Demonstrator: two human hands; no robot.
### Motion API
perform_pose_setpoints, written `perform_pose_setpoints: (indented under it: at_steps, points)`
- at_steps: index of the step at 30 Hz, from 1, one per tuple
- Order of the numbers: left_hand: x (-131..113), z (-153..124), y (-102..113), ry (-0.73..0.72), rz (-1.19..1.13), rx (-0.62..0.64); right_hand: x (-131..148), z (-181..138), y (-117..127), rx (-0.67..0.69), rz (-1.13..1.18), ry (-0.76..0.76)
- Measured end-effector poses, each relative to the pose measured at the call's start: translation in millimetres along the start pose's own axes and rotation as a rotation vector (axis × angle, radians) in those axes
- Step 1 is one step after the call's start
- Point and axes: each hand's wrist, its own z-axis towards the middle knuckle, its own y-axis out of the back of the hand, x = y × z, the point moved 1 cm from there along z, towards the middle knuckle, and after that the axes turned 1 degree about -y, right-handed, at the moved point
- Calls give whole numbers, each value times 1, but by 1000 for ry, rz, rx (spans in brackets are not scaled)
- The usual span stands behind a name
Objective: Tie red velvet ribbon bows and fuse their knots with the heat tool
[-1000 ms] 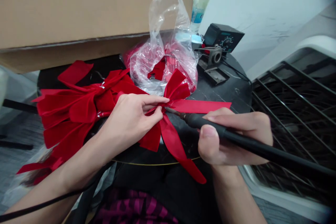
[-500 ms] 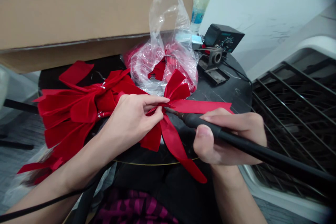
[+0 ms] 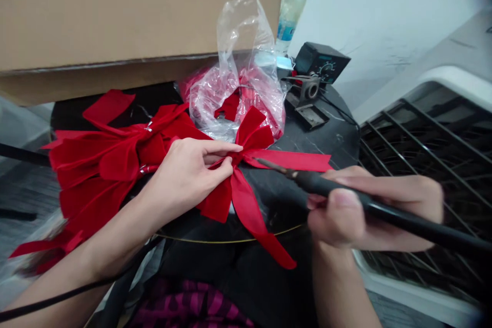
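My left hand (image 3: 192,169) pinches the centre of a red velvet ribbon bow (image 3: 254,133) between thumb and fingers. Two ribbon tails spread from the bow, one to the right and one toward me over the table edge. Wrapped around a black-handled soldering iron (image 3: 323,183), my right hand (image 3: 376,210) is to the right of the bow. The iron's tip is over the right-hand tail, apart from the bow's centre; whether it touches the tail I cannot tell. To the left of my left hand lies a pile of red bows (image 3: 103,159), some with silvery ties.
Behind the bow sits a clear plastic bag (image 3: 230,87) of red ribbon. A black control box (image 3: 321,63) and an iron stand (image 3: 307,92) are at the back right of the round black table (image 3: 269,210). A cardboard box (image 3: 134,10), plastic bottles (image 3: 292,5) and a black-grilled appliance (image 3: 423,164) surround it.
My right hand has drawn the soldering iron back to the right, so its tip has left the bow's centre. My left hand keeps its pinch. The view has shifted slightly.
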Motion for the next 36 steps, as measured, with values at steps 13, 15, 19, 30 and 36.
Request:
perform_pose_setpoints:
  at_steps: [13,15,19,30,36]
  points:
    - [1,-3,6,206,-308,80,-175,92,25,-37,9,-268]
    - [1,-3,6,204,-309,92,-178,94,19,38,3,-292]
    - [2,-3,5,199,-322,92,-181,96,2,181,15,-361]
    - [-1,-4,7,226,-375,129,-200,103,-45,452,168,-536]
    - [0,-5,8,203,-342,144,-201,107,-47,569,127,-503]
